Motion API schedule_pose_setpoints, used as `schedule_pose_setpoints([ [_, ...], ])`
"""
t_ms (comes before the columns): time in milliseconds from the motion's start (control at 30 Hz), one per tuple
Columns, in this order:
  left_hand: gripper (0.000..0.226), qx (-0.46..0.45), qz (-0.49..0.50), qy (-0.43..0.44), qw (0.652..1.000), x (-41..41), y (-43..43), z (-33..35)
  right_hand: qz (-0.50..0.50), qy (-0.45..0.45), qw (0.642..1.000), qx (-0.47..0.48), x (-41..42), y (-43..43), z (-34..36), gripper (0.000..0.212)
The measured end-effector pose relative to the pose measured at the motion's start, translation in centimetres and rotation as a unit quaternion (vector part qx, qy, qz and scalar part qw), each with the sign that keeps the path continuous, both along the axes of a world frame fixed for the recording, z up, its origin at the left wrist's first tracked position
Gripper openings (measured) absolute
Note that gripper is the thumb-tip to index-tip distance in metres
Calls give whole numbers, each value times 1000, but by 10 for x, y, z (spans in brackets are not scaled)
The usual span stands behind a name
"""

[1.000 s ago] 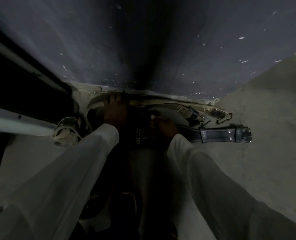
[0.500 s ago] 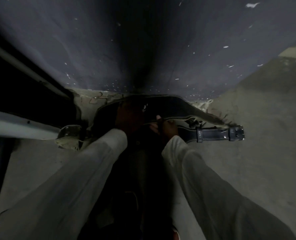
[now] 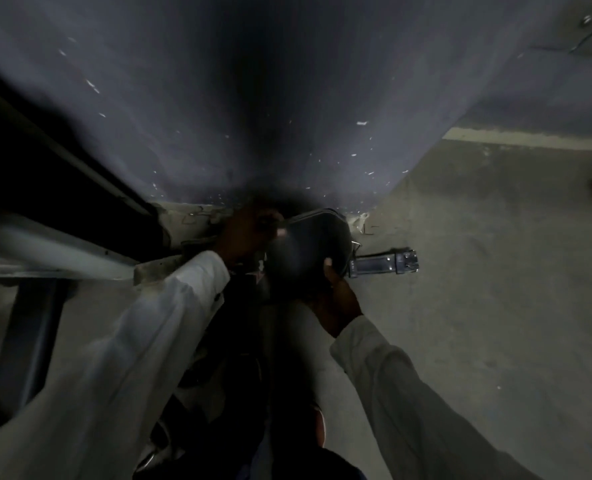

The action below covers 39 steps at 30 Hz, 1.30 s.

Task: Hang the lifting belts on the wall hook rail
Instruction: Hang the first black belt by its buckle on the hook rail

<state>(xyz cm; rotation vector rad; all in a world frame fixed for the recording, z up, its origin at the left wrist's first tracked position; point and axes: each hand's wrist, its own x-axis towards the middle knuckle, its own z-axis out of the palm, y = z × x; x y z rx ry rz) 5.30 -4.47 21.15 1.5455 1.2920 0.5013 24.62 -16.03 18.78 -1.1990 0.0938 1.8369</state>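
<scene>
A dark leather lifting belt (image 3: 308, 247) is held up off the floor between both hands, its wide back panel facing me. My left hand (image 3: 249, 233) grips its left upper edge near the wall base. My right hand (image 3: 336, 306) holds its lower right edge from below. The narrow strap end with a metal buckle (image 3: 384, 266) sticks out to the right, low over the concrete floor. No hook rail is in view.
A dark blue-grey wall (image 3: 287, 98) rises straight ahead, meeting the concrete floor (image 3: 495, 271). A pale metal beam (image 3: 55, 251) and dark frame stand at the left. My shoes show dimly below in shadow.
The belt has been lifted off the floor and folded up between both hands. Other belts seen on the floor earlier are now hidden. The view has shifted upward.
</scene>
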Motion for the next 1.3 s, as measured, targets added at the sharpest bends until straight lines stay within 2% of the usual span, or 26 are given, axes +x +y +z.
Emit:
schedule_pose_setpoints([
  [67, 15, -29, 42, -37, 998, -2, -22, 35, -53, -9, 998, 24, 2, -6, 26, 40],
  [133, 2, -39, 71, -55, 995, -4, -33, 81, -32, -36, 997, 55, 3, -12, 61, 42],
  [200, 22, -43, 50, -38, 997, 0, -30, 130, 16, -66, 994, 82, 1, -18, 100, 42],
  [267, 38, -71, -16, -35, 997, 9, -31, 176, 87, -92, 986, 104, -1, -30, 136, 39],
  [333, 40, -119, -15, -69, 990, 17, -36, 207, 159, -122, 973, 114, 0, -42, 169, 34],
  [400, 40, -113, 24, -94, 989, 18, -48, 231, 188, -124, 968, 108, 5, -44, 206, 28],
  [433, 43, -97, 18, -84, 992, 19, -57, 246, 185, -124, 968, 113, 10, -39, 229, 25],
  [500, 47, -68, -14, -50, 996, 24, -76, 270, 145, -138, 971, 130, 18, -24, 274, 32],
  [600, 31, -64, -49, -7, 997, 32, -102, 331, 117, -177, 969, 124, 26, -11, 328, 41],
  [667, 27, -53, -23, 0, 998, 35, -106, 367, 112, -186, 967, 136, 23, -20, 351, 38],
  [733, 26, -83, 41, -44, 995, 33, -109, 407, 126, -167, 961, 181, 14, -41, 376, 40],
  [933, 32, 4, 8, -82, 997, 23, -145, 497, 192, -214, 918, 274, -17, -108, 459, 29],
  [1000, 26, 56, -9, -90, 994, 17, -160, 515, 202, -276, 898, 278, -18, -114, 495, 26],
  [1067, 26, 97, -24, -92, 991, 7, -181, 535, 170, -343, 878, 286, -21, -114, 538, 23],
  [1133, 31, 126, -32, -95, 987, -1, -202, 555, 118, -377, 865, 310, -25, -116, 575, 17],
  [1200, 29, 154, -30, -120, 980, -7, -221, 576, 91, -407, 836, 357, -28, -127, 607, 8],
  [1300, 15, 201, -3, -164, 966, -9, -243, 620, 100, -419, 786, 444, -31, -147, 644, 21],
])
